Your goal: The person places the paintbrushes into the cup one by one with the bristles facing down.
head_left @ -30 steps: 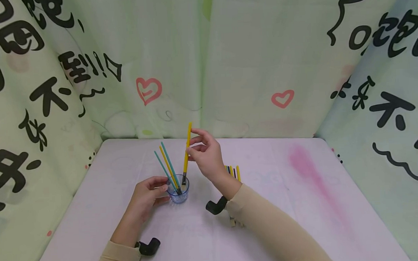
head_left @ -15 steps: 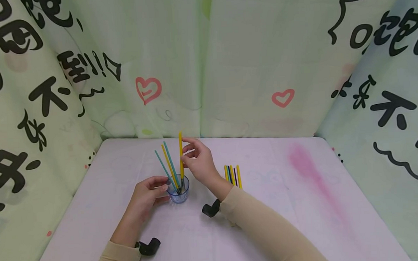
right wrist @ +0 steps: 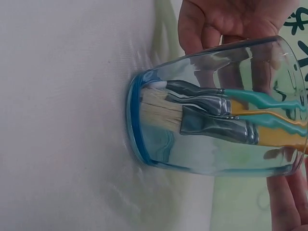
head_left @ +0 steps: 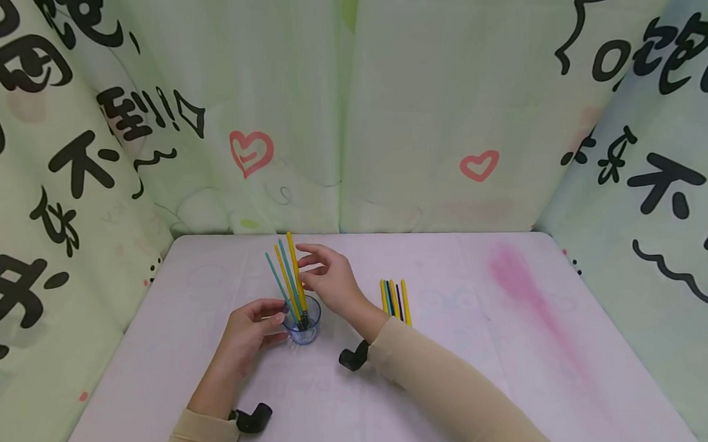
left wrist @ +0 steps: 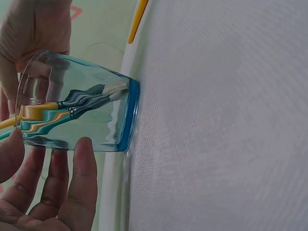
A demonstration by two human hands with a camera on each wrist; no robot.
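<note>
In the head view, a clear blue-tinted glass cup (head_left: 310, 332) stands upright on the table, holding several paintbrushes with yellow and teal handles. Their bristles rest at the bottom, plain in the right wrist view. My left hand (head_left: 254, 327) grips the cup from the left, thumb and fingers on its side. A thick yellow paintbrush (head_left: 295, 266) leans left against the other brushes inside. My right hand (head_left: 333, 281) is beside this handle, its fingertips just right of it and apart; any light contact is hard to make out.
More brushes (head_left: 395, 298) with yellow and dark handles lie in a row right of the cup, partly hidden by the right sleeve (head_left: 444, 382). A patterned curtain (head_left: 408, 113) rises behind the table (head_left: 484, 347).
The right hand has moved left and down, lowering the yellow paintbrush into the cup until it leans beside the others. The left hand has stayed at the cup.
</note>
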